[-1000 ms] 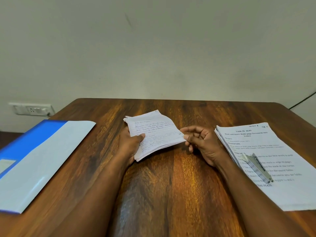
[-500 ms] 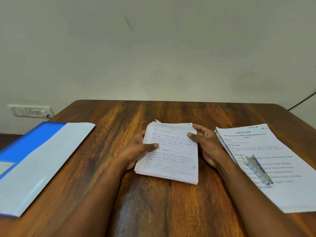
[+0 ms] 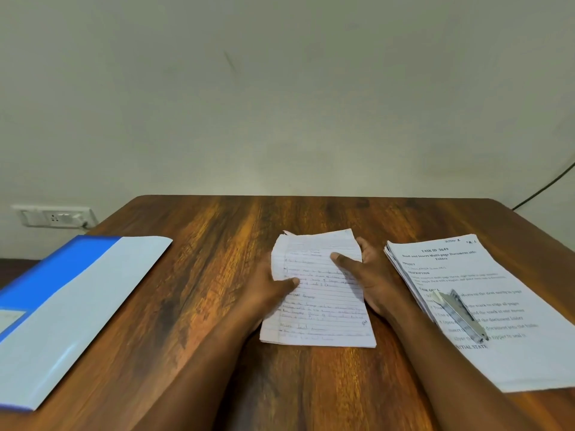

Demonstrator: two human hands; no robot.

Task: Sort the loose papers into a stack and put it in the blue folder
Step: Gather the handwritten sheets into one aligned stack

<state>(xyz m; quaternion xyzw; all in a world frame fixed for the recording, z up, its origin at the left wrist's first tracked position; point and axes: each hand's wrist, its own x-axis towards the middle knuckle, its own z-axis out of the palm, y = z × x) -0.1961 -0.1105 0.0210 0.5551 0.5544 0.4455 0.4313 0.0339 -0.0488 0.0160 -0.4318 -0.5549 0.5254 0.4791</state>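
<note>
White papers — right thumb now atop.

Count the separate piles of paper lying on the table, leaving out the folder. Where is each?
2. The handwritten lined stack lies at the centre between both hands; the printed stack lies to the right, under a stapler. Sheets inside the folder would be hidden.

Two bare forearms, sleeveless in view, left hand and right hand without rings.
</note>
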